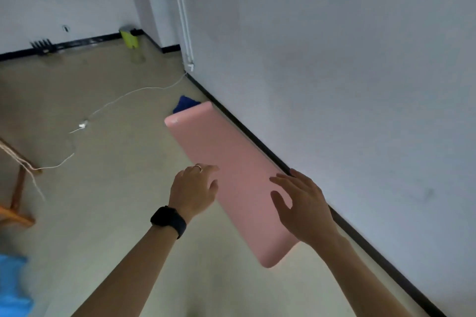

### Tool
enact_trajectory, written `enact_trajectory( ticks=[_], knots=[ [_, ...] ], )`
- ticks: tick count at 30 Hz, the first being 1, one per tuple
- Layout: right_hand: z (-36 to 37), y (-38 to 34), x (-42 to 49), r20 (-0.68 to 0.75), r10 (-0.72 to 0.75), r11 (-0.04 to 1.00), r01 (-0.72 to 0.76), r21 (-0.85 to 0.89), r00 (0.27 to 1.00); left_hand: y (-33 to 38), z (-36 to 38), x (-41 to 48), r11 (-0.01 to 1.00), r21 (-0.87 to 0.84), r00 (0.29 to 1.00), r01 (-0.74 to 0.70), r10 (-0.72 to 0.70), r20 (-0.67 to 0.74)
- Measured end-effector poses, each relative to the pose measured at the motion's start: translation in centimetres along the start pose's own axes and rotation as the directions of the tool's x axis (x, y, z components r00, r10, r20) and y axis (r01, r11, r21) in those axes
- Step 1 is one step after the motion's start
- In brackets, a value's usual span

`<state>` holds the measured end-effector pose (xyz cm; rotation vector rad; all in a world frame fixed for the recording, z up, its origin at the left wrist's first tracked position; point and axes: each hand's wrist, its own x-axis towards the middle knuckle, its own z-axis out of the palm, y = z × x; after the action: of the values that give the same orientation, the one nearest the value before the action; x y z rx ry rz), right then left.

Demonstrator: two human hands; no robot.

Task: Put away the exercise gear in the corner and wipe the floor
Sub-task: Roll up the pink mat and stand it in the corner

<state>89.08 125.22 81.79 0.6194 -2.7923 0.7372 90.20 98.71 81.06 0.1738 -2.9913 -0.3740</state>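
A long pink foam pad (226, 162) lies along the floor beside the wall's black baseboard. My left hand (193, 192), with a ring and a black wristwatch, sits at the pad's left edge, its fingers loosely bent and touching the pink surface. My right hand (301, 203) hovers over the pad's right side with fingers spread and straight; whether it touches the pad is unclear. A blue cloth (184, 104) lies on the floor just past the pad's far end, partly hidden by it.
A white cable (110, 103) runs across the beige floor from a wall pipe. A yellow-green object (130, 38) stands in the far corner. A wooden frame (18, 188) is at the left edge, a light blue item (13, 288) at bottom left.
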Motion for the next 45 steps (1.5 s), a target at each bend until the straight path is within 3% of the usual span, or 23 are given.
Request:
enact_trajectory(
  ticks=[6, 11, 20, 33, 45],
  knots=[
    [9.2, -11.1, 8.3, 0.093, -0.079, 0.996, 0.075, 0.047, 0.993, -17.4, -5.3, 1.1, 0.987, 0.04, 0.987, 0.158, -0.159, 0.017],
    [14.1, -15.8, 12.6, 0.105, -0.089, 0.996, 0.085, 0.037, 0.99, -26.3, -7.1, 3.6, 0.974, 0.038, 0.974, 0.222, -0.223, 0.026],
    [22.0, -17.0, 22.6, 0.197, -0.035, 0.999, 0.037, -0.009, 0.98, -32.7, -3.3, 13.8, 0.98, -0.029, 0.976, 0.197, -0.193, 0.103],
    [34.6, -14.6, 51.3, 0.294, 0.041, 0.997, -0.059, 0.053, 0.955, -42.0, 1.0, 43.2, 0.973, -0.004, 0.941, 0.233, -0.224, 0.253],
    [41.5, -11.1, 68.4, 0.382, 0.138, 0.989, -0.146, -0.007, 0.914, -49.7, 4.1, 64.0, 0.979, 0.053, 0.921, 0.196, -0.202, 0.333]
  ],
)
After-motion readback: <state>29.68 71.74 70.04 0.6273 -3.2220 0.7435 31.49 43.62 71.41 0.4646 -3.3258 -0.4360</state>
